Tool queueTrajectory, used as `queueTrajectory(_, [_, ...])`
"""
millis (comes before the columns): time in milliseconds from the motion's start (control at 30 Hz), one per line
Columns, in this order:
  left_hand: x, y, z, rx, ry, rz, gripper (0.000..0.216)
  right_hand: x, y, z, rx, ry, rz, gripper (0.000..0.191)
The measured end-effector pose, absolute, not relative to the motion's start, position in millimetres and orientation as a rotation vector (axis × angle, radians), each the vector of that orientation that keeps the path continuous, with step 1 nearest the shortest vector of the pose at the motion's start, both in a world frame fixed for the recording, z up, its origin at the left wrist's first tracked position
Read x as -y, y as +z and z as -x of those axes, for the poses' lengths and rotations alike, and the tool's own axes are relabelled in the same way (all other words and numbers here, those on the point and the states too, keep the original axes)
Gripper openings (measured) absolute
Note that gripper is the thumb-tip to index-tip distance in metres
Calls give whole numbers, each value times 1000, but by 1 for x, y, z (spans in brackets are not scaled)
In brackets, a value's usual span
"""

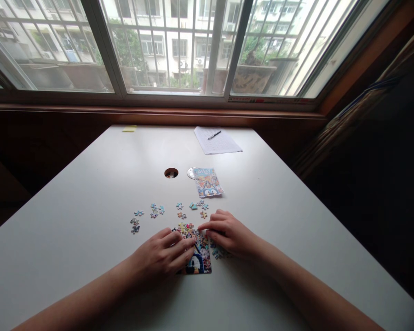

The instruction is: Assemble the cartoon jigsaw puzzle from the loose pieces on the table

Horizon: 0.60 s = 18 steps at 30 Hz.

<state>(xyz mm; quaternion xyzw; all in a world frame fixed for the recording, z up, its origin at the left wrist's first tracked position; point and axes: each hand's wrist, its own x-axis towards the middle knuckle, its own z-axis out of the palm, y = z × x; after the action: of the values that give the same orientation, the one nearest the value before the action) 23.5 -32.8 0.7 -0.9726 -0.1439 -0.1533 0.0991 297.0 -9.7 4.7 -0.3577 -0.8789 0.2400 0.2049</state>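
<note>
A small, partly assembled colourful jigsaw puzzle (198, 257) lies on the white table (89, 193) near its front edge. My left hand (162, 257) rests on the puzzle's left side, fingers stretched flat over it. My right hand (227, 232) lies at its upper right corner, fingers curled down with the tips pressing on the pieces; whether they hold a piece is hidden. Several loose puzzle pieces (179, 209) are scattered just beyond the hands, and a few more (135, 224) lie to the left.
A picture card or puzzle packet (207, 182) lies past the loose pieces, beside a round silver lid (191, 173) and a cable hole (171, 173). A sheet of paper (216, 140) with a pen (214, 134) and a yellow sticky note (129, 129) lie near the window.
</note>
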Motion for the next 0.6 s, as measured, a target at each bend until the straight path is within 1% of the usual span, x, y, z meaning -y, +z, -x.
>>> queueTrajectory(367, [34,0,-23,437,-391,2874,34,9,5,-297,2447,682,1004,22])
queueTrajectory(600, [35,-3,-23,430,-310,2900,43,9,4,-297,2437,695,1020,21])
